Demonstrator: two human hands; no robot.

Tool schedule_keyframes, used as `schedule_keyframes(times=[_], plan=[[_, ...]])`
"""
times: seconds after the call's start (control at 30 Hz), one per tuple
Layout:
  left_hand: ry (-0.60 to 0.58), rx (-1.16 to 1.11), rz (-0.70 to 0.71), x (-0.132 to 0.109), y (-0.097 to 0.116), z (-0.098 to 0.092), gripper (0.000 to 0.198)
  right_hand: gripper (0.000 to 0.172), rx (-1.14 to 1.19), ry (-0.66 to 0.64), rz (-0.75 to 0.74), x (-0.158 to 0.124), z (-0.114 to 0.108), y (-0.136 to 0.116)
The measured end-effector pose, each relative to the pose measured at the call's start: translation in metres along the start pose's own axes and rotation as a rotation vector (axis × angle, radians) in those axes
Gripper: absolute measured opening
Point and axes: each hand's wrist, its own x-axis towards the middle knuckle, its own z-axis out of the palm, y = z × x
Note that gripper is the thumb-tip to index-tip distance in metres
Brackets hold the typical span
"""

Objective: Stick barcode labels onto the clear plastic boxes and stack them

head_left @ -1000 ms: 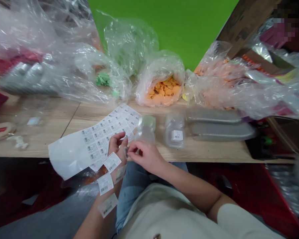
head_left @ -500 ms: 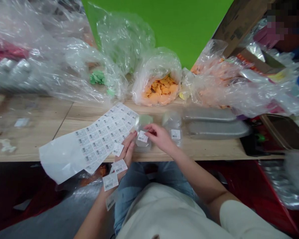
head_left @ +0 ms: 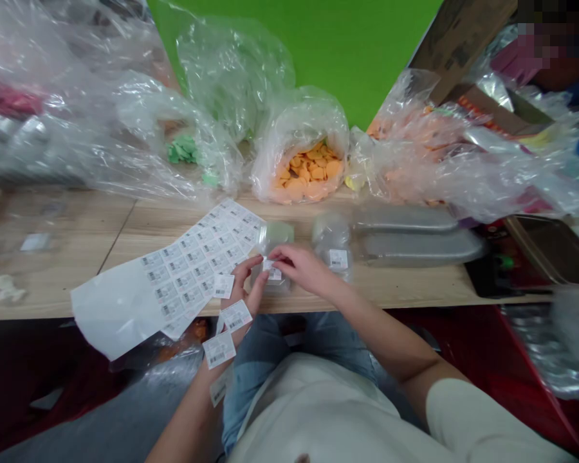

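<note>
My left hand (head_left: 249, 290) curls against the left side of a small clear plastic container (head_left: 274, 254) at the table's front edge, steadying it. Several white barcode stickers (head_left: 235, 315) cling to the back of that hand and forearm. My right hand (head_left: 300, 266) pinches a white barcode sticker (head_left: 271, 269) against the container's front. A sheet of barcode stickers (head_left: 200, 267) lies just left of my hands, overhanging the wooden table (head_left: 91, 238).
A second small clear container (head_left: 335, 247) with a sticker on it stands right of my hands, beside stacked clear trays (head_left: 415, 236). Plastic bags of orange discs (head_left: 306, 170) and green discs (head_left: 183, 149) line the back. A person sits at the far right.
My hands rose from over my lap to the clear container on the table. The right hand brought a sticker onto its front, and the left hand closed in beside it.
</note>
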Motion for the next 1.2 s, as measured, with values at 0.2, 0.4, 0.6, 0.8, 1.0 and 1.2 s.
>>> schedule_keyframes(times=[0.2,0.4,0.6,0.8,1.0,1.2], plan=[[0.016,0.014,0.032,0.0,-0.01,0.005,0.035,0.018,-0.284,0.126,-0.064,-0.012,0.007,-0.004],[0.006,-0.036,-0.009,0.001,-0.006,-0.001,0.032,0.042,-0.427,0.294,-0.03,-0.034,0.026,-0.003],[0.202,-0.112,-0.179,0.006,0.018,-0.041,0.032,0.065,-0.153,0.222,-0.16,-0.03,0.018,-0.01],[-0.342,-0.531,-0.331,0.005,0.053,-0.032,0.045,0.071,-0.058,0.2,-0.257,-0.044,-0.013,-0.024],[-0.211,0.131,0.19,0.009,0.05,-0.024,0.039,0.051,-0.354,0.249,-0.076,-0.077,-0.067,0.029],[-0.256,0.506,0.506,0.013,0.039,-0.029,0.031,0.051,-0.483,0.4,-0.057,-0.077,-0.068,0.037]])
